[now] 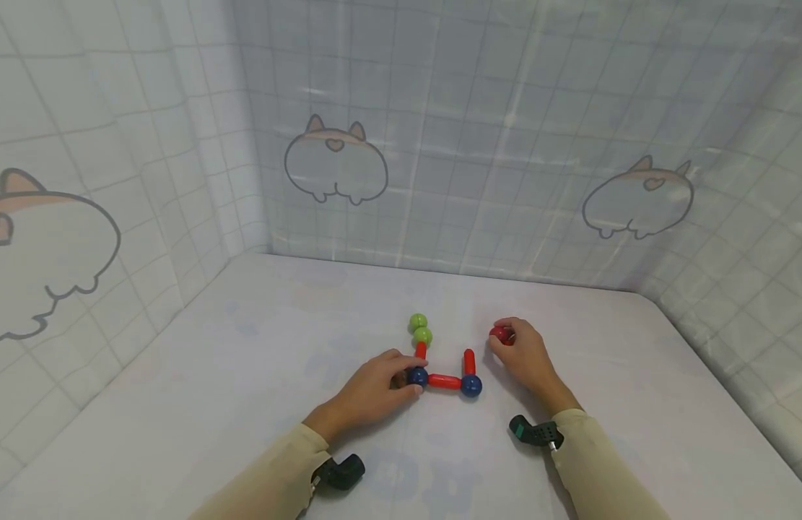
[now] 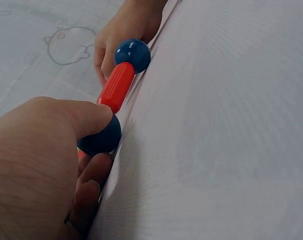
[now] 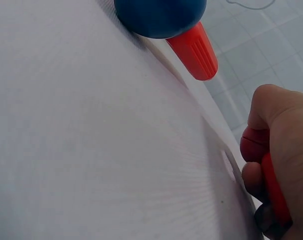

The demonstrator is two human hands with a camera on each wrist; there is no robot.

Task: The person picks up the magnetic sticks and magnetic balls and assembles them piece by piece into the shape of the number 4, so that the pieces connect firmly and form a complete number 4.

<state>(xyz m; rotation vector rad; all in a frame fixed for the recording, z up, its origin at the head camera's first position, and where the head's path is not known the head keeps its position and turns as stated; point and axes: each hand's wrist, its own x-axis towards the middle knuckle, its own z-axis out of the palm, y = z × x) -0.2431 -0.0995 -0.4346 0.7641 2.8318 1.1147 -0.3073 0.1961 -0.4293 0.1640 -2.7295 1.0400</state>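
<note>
My left hand [image 1: 375, 390] pinches a blue ball [image 1: 418, 376] between thumb and fingers, at a corner of a joined frame. From that ball a red rod [image 1: 445, 381] runs to a second blue ball [image 1: 471, 386]. Another red rod [image 1: 469, 362] points away from the second ball with its far end free. A further red rod [image 1: 421, 351] leads from the held ball to two touching green balls [image 1: 422, 336]. To the right of the frame, my right hand [image 1: 525, 354] grips a red ball [image 1: 501, 334]. In the right wrist view a red rod [image 3: 275, 192] also shows within its curled fingers.
Everything lies on a white-covered table [image 1: 277, 325]. Pale tiled-pattern curtains [image 1: 465, 144] with cartoon animal drawings stand behind it and at both sides. Each sleeved forearm carries a dark wrist device, the left one [image 1: 342, 472] near the front.
</note>
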